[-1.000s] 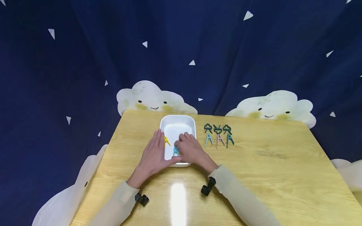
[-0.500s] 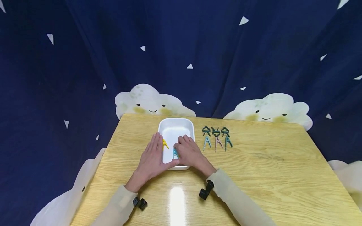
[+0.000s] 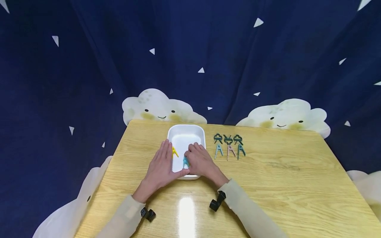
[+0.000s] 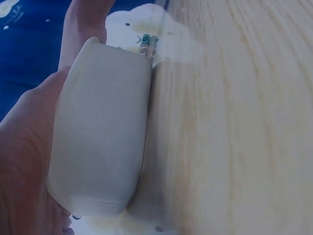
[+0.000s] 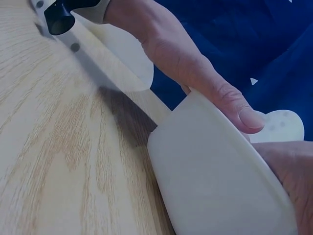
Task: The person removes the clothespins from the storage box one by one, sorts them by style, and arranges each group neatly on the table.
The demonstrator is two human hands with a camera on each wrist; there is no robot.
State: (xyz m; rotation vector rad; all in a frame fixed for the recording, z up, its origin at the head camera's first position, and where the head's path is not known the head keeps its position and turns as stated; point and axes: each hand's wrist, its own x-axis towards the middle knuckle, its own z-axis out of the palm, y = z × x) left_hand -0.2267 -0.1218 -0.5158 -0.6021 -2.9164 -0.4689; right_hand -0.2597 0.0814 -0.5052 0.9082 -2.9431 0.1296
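Note:
A white tray [image 3: 186, 126] stands on the table with a yellow clothes peg [image 3: 175, 151] by its left wall. My left hand [image 3: 160, 167] rests along the tray's left side, its fingers straight and its thumb over the near rim. Over the tray's near right part, my right hand [image 3: 202, 161] reaches in with bent fingers. Beside those fingers lies a light blue clothes peg [image 3: 185, 161], partly covered. Whatever is under the right hand is hidden. In the right wrist view, the left thumb [image 5: 250, 118] lies over the rim of the tray.
Right of the tray lie a light blue peg [image 3: 218, 148], a pink peg [image 3: 230, 148] and a dark teal peg [image 3: 240, 148] in a row. Behind them are dark green cloud-shaped clips [image 3: 218, 138]. A dark blue curtain [image 3: 190, 49] hangs beyond the wooden table [image 3: 282, 178].
The head view has shifted slightly. Both hands keep nearly the same place at the tray. A yellow patch visible beside the right hand a second ago is now covered.

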